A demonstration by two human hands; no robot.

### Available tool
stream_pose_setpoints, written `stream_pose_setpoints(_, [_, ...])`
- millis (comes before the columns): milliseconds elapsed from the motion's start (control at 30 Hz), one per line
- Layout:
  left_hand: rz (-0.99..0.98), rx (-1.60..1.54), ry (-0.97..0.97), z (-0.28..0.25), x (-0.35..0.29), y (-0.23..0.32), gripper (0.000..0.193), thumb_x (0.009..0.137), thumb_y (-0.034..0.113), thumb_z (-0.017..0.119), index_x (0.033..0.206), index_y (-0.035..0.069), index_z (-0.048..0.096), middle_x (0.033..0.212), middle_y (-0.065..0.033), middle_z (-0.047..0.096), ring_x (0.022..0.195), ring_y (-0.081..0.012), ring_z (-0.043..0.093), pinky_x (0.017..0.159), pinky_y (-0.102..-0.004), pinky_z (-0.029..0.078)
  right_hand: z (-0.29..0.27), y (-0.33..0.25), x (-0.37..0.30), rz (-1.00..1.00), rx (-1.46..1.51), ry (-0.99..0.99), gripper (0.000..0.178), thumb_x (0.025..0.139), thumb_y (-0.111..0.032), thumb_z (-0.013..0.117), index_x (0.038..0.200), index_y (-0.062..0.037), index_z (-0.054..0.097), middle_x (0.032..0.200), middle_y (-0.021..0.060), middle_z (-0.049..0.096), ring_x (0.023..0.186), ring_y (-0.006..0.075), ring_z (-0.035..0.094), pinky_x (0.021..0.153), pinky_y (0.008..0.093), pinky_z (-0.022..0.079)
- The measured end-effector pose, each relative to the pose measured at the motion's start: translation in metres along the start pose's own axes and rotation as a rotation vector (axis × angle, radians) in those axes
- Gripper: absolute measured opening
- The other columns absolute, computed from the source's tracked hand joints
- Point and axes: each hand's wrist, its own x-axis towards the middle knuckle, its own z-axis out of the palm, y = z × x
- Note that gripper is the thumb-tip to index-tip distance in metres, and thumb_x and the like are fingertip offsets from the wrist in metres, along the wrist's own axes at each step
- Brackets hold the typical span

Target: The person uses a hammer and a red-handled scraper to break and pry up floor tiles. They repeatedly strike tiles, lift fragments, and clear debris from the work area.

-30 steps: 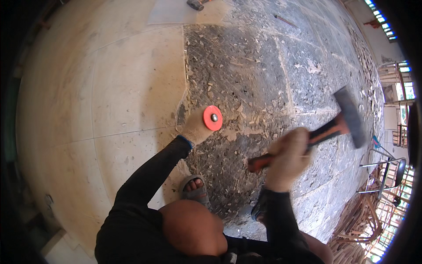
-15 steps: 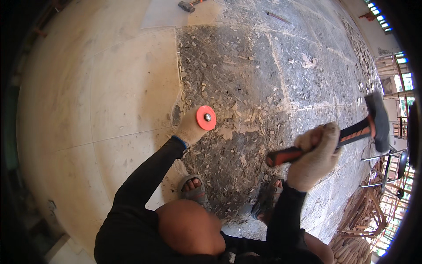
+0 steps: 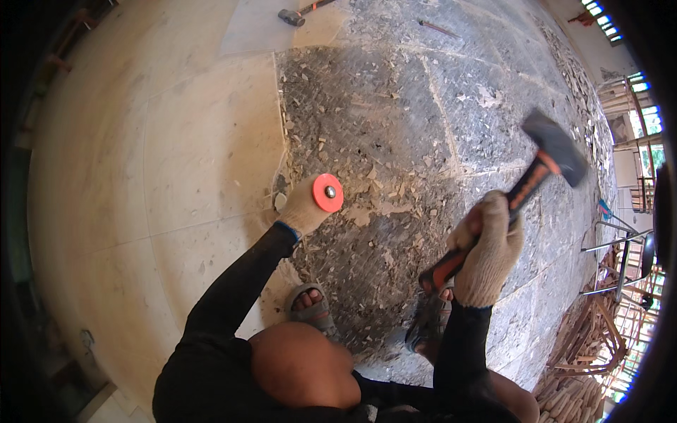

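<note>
My left hand (image 3: 303,208), in a pale knit glove, is closed around a chisel with a round orange-red hand guard (image 3: 328,193). The chisel's metal striking end points up through the guard; its blade is hidden beneath. It stands over the broken edge of the pale floor tiles (image 3: 204,158). To the right, my gloved right hand (image 3: 489,257) grips a club hammer (image 3: 556,149) by its black and orange handle. The dark hammer head is raised, tilted up and to the right, apart from the chisel and slightly blurred.
Dark rough floor (image 3: 367,106) strewn with chips lies ahead and to the right. A second hammer (image 3: 293,17) and a thin rod (image 3: 438,28) lie far ahead. At the right are a folding chair (image 3: 624,261) and piled wood strips (image 3: 564,402). My sandalled feet (image 3: 310,303) stand close by.
The hammer has swung left and farther ahead in my right hand, its handle now steeper. My left hand and the chisel have hardly moved. A pale chip now shows beside my left hand.
</note>
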Motion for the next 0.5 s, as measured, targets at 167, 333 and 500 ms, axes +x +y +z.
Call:
stream_pose_setpoints(167, [-0.032, 0.039, 0.008, 0.004, 0.003, 0.003, 0.035, 0.088, 0.021, 0.084, 0.116, 0.006, 0.070, 0.109, -0.0175, 0.075, 0.106, -0.0385, 0.073, 0.090, -0.0465, 0.058, 0.027, 0.086, -0.026, 0.058, -0.246, -0.131, 0.021, 0.105, -0.024, 0.066, 0.098, -0.0044, 0.060, 0.071, 0.0043, 0.061, 0.057, 0.0152, 0.060, 0.054, 0.0343, 0.049])
stream_pose_setpoints(333, [-0.178, 0.516, -0.099, -0.016, -0.008, -0.002, 0.019, 0.086, 0.024, 0.075, 0.092, 0.006, 0.071, 0.094, -0.0218, 0.073, 0.094, -0.0441, 0.070, 0.081, -0.0526, 0.055, 0.001, 0.163, -0.062, 0.505, -0.605, -0.626, 0.026, 0.100, -0.025, 0.070, 0.097, -0.0012, 0.061, 0.071, 0.0058, 0.062, 0.055, 0.0167, 0.061, 0.052, 0.0352, 0.050])
stream_pose_setpoints(500, [-0.011, 0.475, -0.043, -0.028, -0.048, 0.007, 0.014, 0.082, 0.021, 0.077, 0.092, 0.012, 0.074, 0.091, -0.0146, 0.072, 0.090, -0.0390, 0.071, 0.082, -0.0521, 0.055, -0.002, 0.178, -0.061, 0.530, -0.562, -0.527, 0.026, 0.100, -0.025, 0.070, 0.092, -0.0020, 0.060, 0.068, 0.0042, 0.060, 0.049, 0.0155, 0.058, 0.045, 0.0332, 0.050])
